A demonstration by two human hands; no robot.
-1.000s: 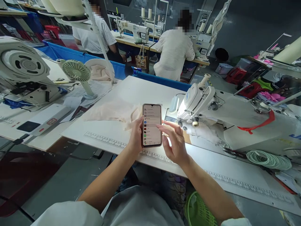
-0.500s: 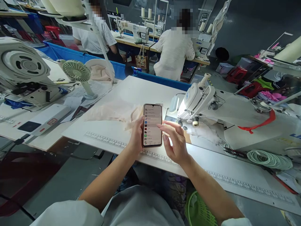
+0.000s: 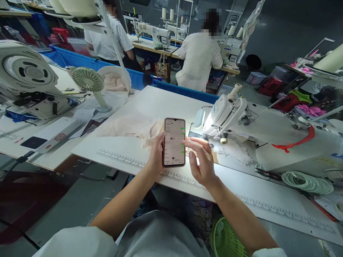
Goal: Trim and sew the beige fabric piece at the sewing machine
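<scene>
A smartphone (image 3: 174,142) with a lit screen is held upright in my left hand (image 3: 156,154), whose fingers wrap its left side and back. The screen shows a pale page with small green marks along its right side. At the phone's right edge is my right hand (image 3: 200,159), fingers apart and holding nothing; one fingertip is at the screen, though I cannot tell whether it touches. Thin cream fabric (image 3: 125,126) lies on the white table behind and left of the phone. A white sewing machine (image 3: 225,114) stands just right of my right hand.
A printed ruler (image 3: 268,205) runs along the front edge of the table. Coiled pale cord (image 3: 307,181) lies at right, a small green fan (image 3: 89,82) stands at left, and a green basket (image 3: 227,239) sits below. Two people work at machines beyond the blue cloth barrier (image 3: 184,91).
The phone's screen has changed from a list with coloured icons to a pale page with green marks. My right hand has shifted slightly right; my left keeps its hold on the phone.
</scene>
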